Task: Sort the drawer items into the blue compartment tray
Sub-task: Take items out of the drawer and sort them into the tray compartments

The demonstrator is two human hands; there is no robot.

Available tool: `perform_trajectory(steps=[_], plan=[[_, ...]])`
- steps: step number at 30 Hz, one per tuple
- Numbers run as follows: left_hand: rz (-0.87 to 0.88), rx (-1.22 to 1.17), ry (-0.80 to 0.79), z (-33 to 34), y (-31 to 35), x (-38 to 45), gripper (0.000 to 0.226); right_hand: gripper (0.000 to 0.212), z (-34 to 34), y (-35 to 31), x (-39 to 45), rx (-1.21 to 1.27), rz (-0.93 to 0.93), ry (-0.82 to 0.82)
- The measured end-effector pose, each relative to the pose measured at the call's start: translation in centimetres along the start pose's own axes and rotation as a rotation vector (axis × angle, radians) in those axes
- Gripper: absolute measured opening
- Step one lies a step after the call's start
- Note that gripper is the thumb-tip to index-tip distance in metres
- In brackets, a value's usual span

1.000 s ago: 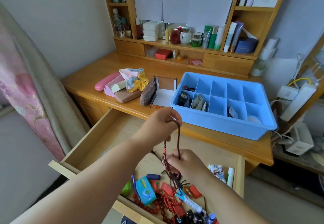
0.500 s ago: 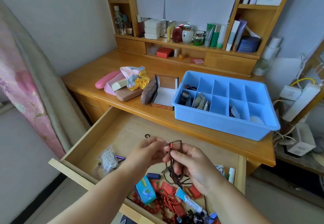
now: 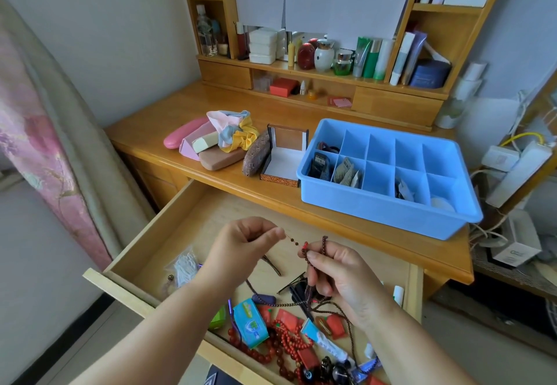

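Note:
Both my hands hold a dark brown bead string (image 3: pixel 305 249) above the open wooden drawer (image 3: pixel 187 222). My left hand (image 3: pixel 241 243) pinches one end of it. My right hand (image 3: pixel 337 273) grips the bunched strand, and the rest hangs down into the drawer. The blue compartment tray (image 3: pixel 382 207) stands on the desk to the upper right, with small items in its left and right cells. In the drawer's near part lie red beads (image 3: pixel 286 342), a blue packet (image 3: pixel 250 323), red cards and a tube.
On the desk left of the tray are an open small box (image 3: pixel 284 158), glasses cases (image 3: pixel 223 160) and a cloth bundle (image 3: pixel 233 128). A clear bag (image 3: pixel 184 267) lies at the drawer's left. Shelves with bottles stand behind; a curtain hangs at the left.
My left hand came down from near the desk edge to the right hand's level. The bead string, first hanging upright, is now stretched sideways between both hands.

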State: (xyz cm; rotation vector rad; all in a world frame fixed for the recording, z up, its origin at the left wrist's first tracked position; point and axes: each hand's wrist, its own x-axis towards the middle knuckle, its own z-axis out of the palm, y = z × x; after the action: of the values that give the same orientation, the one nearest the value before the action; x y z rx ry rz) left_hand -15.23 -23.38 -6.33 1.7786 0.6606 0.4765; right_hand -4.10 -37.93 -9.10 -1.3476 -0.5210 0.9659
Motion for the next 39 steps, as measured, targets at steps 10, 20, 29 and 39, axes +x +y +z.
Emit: perform_trajectory(steps=[10,20,29,39], plan=[[-0.093,-0.369,-0.092,0.9,-0.4,-0.5,0.019,0.02,0.3,-0.2,-0.3,0.075,-0.034,0.013],[-0.163,-0.388,-0.194,1.7,0.0,-1.2,0.024,0.038,0.3,-1.7,-0.6,0.289,0.004,-0.168],[-0.137,-0.387,-0.161,1.5,0.3,-1.1,0.017,0.03,0.3,-1.7,-0.5,0.248,-0.132,-0.011],[-0.183,-0.145,-0.273,1.6,1.2,-1.2,0.033,0.031,0.3,-2.6,-1.5,-0.565,-0.235,0.095]])
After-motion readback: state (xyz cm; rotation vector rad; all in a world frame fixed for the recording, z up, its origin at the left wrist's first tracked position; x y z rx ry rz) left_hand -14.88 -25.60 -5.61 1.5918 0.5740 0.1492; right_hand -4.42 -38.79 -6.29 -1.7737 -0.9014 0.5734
